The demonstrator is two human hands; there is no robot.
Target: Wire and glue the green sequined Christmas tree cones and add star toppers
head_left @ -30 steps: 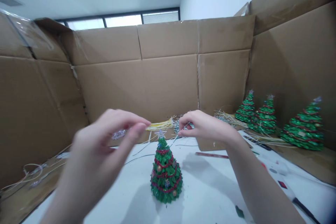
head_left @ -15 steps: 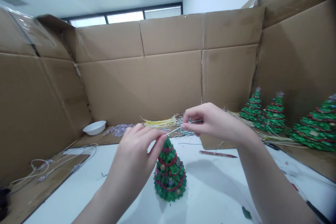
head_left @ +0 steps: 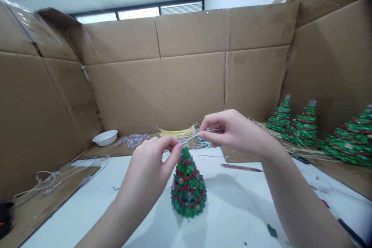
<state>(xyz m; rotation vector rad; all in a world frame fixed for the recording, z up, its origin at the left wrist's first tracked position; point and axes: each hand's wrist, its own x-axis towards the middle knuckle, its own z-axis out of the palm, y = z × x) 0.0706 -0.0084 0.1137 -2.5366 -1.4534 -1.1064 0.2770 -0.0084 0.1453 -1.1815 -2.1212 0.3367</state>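
Note:
A small green Christmas tree [head_left: 188, 192] with red garland and little ornaments stands upright on the white table [head_left: 232, 209]. Just above its tip, a thin pale-blue wire [head_left: 191, 138] runs between my two hands. My left hand [head_left: 155, 162] is closed in a pinch at the wire's lower end, right beside the treetop. Higher and to the right, my right hand [head_left: 231, 133] grips the same wire between thumb and fingers. Something small and clear shows at the tip, partly covered by my left fingertips.
Three larger decorated trees [head_left: 305, 126] stand at the right. Along the back lie yellow wires [head_left: 177, 133], clear plastic pieces [head_left: 133, 140] and a white bowl [head_left: 105, 138]. A brown pencil-like stick [head_left: 241, 167] rests behind the tree. Cardboard walls [head_left: 188, 89] surround the table.
My left fingers have shifted slightly at the treetop, and the wire now bows between my hands. The whole view has tilted a little; both hands keep their hold.

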